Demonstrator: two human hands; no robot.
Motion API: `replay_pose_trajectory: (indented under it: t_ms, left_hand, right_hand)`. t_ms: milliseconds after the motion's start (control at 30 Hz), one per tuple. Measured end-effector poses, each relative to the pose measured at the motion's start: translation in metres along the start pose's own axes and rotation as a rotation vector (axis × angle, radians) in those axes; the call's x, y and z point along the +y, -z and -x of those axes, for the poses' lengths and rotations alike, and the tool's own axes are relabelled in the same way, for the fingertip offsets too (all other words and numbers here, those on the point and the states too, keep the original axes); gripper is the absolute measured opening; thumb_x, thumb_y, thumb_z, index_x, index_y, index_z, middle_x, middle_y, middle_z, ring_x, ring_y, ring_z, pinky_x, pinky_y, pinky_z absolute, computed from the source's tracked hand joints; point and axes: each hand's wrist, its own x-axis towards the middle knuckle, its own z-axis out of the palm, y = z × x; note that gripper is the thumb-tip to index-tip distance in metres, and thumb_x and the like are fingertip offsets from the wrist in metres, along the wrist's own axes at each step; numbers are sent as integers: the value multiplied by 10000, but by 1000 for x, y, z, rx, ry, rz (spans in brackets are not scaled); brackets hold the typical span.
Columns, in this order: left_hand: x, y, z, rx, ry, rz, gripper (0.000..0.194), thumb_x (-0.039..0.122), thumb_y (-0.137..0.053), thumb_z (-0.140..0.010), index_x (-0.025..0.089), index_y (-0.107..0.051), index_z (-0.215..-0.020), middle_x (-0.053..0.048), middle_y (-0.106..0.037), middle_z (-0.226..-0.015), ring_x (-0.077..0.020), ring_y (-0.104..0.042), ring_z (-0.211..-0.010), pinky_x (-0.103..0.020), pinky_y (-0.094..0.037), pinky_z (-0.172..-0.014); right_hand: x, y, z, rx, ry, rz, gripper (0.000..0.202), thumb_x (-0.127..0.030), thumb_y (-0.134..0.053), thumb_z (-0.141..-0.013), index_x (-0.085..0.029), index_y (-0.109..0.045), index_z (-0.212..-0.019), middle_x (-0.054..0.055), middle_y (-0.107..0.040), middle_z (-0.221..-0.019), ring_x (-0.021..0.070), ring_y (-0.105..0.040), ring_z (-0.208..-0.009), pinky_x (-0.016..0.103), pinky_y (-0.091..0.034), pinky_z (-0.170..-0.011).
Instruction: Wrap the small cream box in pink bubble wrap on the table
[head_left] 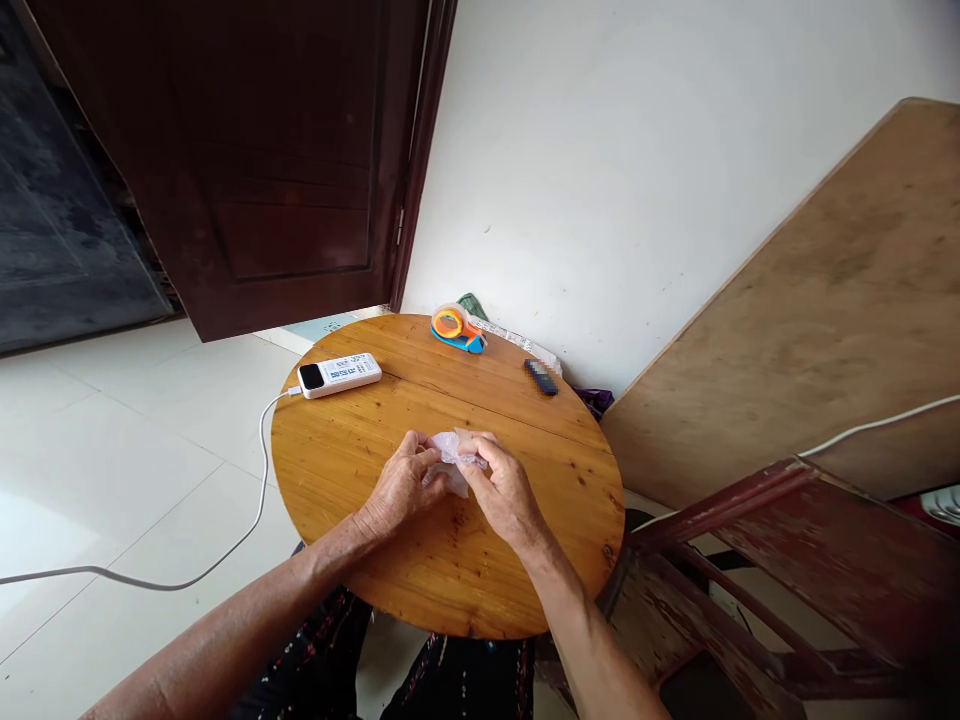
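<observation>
Presently, a crumpled, translucent wrap is sitting at the centre of the round wooden bench, between the two hands and just above the boards or touching them; which of these cannot be told. Whether anything is lying inside its folds cannot be told either.

The left hand is closing in from nine o'clock, its thumb and fingertips pinching the near edge. The right hand is gripping the opposite side from three o'clock, thumb and forefinger pressing together on the film.

In this inspector's judgement, the film is looking thin and likely to tear or cling, so light, shallow pinches would be serving best. The left hand should be steadying while the right is working one fold at a time; sharp tugging would be risking a split. Working low over the bench would be catching anything that slips.

Further out, a tape dispenser is standing at twelve o'clock, well apart from the hands. A small dark item, blurred, is lying at one o'clock. A white device is resting at ten o'clock, its cable trailing off the edge, clear of both wrists.
</observation>
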Motion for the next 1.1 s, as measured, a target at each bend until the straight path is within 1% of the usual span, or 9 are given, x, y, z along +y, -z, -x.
replay_pose_trajectory:
  t_ms: [133,233,367,500,700,800,900,1000,1100]
  left_hand:
    - [2,3,4,41,33,-36,113,158,-586,-769,186,-645,-862,-44,-540,-1027,-165,-592,-902,-306,-520,-831]
    - [0,15,6,70,56,-23,365,223,-630,-759,201,-580,-1120,-59,-550,-1076,-201,-596,-958,-367,-531,-870]
    - [-4,38,0,-155,-184,-11,690,175,-657,-718,206,-436,-1370,-133,-472,-1368,-275,-499,-1252,-446,-453,-1047]
    - [-11,38,-11,-341,-314,-33,622,175,-671,-752,204,-466,-1339,-149,-441,-1459,-284,-422,-1360,-463,-383,-1112]
    - [-15,24,-21,-271,-228,55,373,245,-679,-768,160,-581,-1118,-106,-651,-1118,-218,-627,-996,-348,-503,-886]
    - [-12,30,-27,-318,-116,164,345,244,-687,-719,143,-614,-1040,-46,-660,-936,-167,-608,-808,-271,-491,-733]
    - [-10,35,-34,-409,38,261,231,275,-643,-733,130,-628,-912,17,-593,-733,-113,-513,-643,-211,-403,-582]
    - [-13,31,-41,-354,94,161,237,362,-596,-768,125,-608,-766,43,-493,-619,-92,-417,-577,-205,-310,-524]
    - [-18,23,-47,-269,89,101,285,392,-533,-801,125,-607,-732,37,-480,-603,-101,-411,-579,-217,-304,-538]
  right_hand:
    - [4,-12,17,60,64,43,164,-150,-473,-879,-222,-619,-857,47,-638,-908,188,-616,-875,290,-494,-806]
    - [12,-19,27,95,147,117,209,-126,-458,-881,-225,-640,-903,75,-660,-983,215,-631,-957,338,-519,-866]
    - [22,-22,38,98,243,206,266,-124,-470,-894,-234,-635,-1072,103,-656,-1100,235,-631,-1054,378,-528,-939]
    - [30,-27,43,90,329,286,294,-102,-529,-861,-233,-619,-1109,107,-635,-1126,251,-616,-1091,396,-528,-967]
    - [35,-30,36,82,361,324,373,-31,-436,-846,-240,-629,-1088,105,-642,-1114,248,-611,-1087,411,-519,-965]
    - [30,-20,25,77,267,195,305,-67,-447,-852,-233,-648,-1010,97,-658,-1077,233,-623,-1053,384,-511,-950]
    - [27,-11,10,-26,21,-21,259,-147,-544,-829,-238,-641,-1051,63,-691,-1055,216,-648,-1007,348,-514,-922]
    - [33,-13,-7,-64,-218,-281,334,-245,-638,-785,-221,-613,-1117,47,-718,-1041,209,-673,-930,331,-537,-852]
    - [43,-21,-20,-10,-329,-522,422,-346,-713,-745,-212,-606,-1130,58,-728,-1043,224,-684,-912,342,-547,-815]
